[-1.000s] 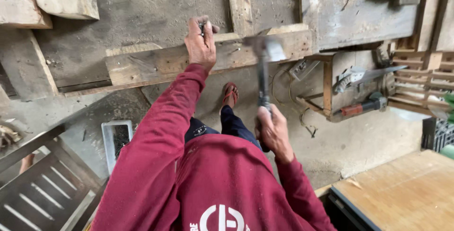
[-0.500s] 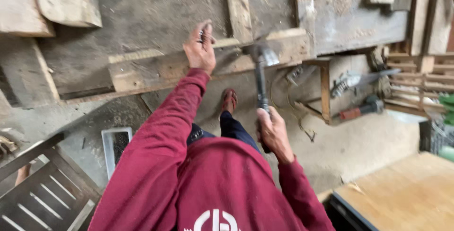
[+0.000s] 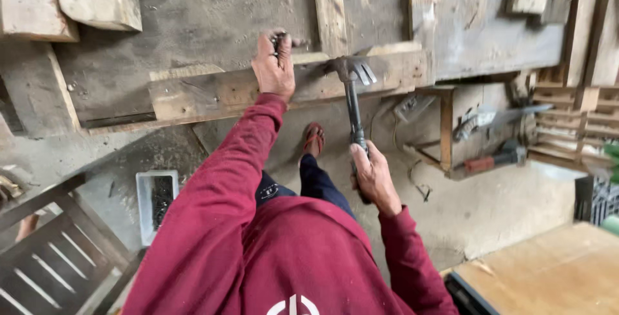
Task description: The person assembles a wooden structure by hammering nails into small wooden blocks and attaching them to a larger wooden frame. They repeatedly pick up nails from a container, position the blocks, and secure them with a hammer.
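The right hand (image 3: 374, 176) grips the hammer (image 3: 353, 99) low on its handle; its heavy steel head rests on the stiff plank (image 3: 213, 92); the left hand (image 3: 274, 67) pinches a nail (image 3: 278, 43) there.

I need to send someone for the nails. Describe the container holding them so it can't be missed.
Start at the long wooden plank that the left hand presses down, then look below it to the concrete floor. There, beside the dark slatted wooden frame, sits a small tray. It is the only pale, rectangular open container there, with a dark heap of small metal pieces inside.
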